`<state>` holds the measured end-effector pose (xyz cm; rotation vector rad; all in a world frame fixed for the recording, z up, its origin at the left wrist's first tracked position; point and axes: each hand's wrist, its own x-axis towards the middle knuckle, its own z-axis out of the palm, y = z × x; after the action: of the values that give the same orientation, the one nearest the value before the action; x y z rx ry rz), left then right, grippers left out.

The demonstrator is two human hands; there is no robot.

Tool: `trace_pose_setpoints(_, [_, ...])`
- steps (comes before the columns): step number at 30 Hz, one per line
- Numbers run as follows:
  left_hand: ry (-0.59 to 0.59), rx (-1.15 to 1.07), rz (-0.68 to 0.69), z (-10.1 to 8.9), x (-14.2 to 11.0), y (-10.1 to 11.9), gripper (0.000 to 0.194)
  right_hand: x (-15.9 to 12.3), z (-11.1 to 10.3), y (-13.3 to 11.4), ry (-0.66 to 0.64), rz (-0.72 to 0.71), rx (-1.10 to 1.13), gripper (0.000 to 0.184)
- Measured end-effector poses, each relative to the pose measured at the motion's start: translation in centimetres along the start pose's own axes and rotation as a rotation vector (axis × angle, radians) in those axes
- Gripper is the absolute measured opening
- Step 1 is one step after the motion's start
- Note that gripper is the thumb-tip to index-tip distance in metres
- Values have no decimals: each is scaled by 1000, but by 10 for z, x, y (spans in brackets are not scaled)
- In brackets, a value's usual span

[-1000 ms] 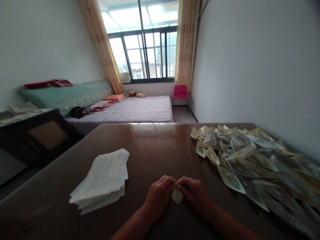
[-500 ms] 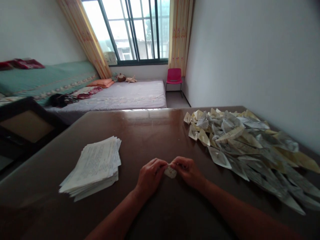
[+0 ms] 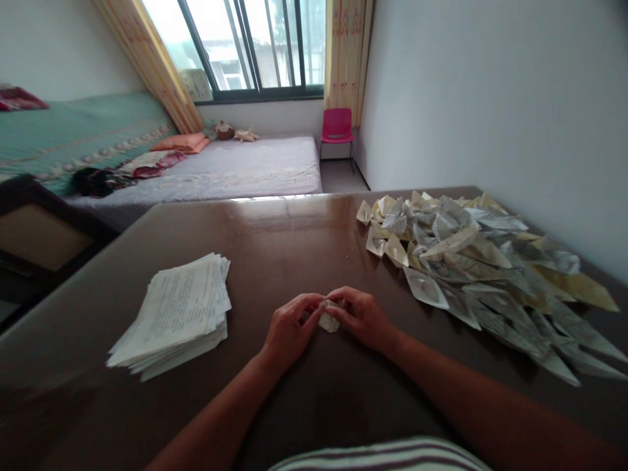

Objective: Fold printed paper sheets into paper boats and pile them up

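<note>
A glossy brown worktop (image 3: 275,261) fills the near part of the room. At its middle the left hand (image 3: 289,327) and right hand (image 3: 360,316) meet, fingers curled nearly closed, both pinching a small folded paper (image 3: 328,322). Uneven pulling could tear it or skew a crease, since it is tiny and partly covered by fingers. A stack of sheets (image 3: 179,304) lies apart to the left. On the right, a heap of paper boats (image 3: 449,243) stands between the right arm (image 3: 466,386) and the wall (image 3: 490,98); a wide swing might scatter some. Beyond are a bed (image 3: 265,163) and a pink chair (image 3: 337,127).
</note>
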<state>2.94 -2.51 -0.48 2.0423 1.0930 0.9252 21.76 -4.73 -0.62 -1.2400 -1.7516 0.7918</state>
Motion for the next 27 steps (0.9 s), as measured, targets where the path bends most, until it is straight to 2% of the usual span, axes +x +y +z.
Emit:
trace_pose_setpoints(5, [0,63,71,-5,1,1,12,0,0,0,11,-58,-36,17])
trace_pose_setpoints(16, [-12,231,54,-8,-2,10,11,-2,-1,-4,-5,-104,-85,19])
trace_pose_setpoints(19, [20,224,14,-12,-1,6,10,-1,-6,-4,5,-111,-118,20])
trace_pose_setpoints(22, [38,166,-22,-16,3,0,11,2,-8,-5,67,-95,-132,20])
trace_pose_setpoints(24, [26,154,-8,-18,5,-1,11,2,-8,-5,86,-66,-139,16])
trace_pose_setpoints(27, [3,172,67,-18,6,2,10,2,-4,-6,39,-52,-149,19])
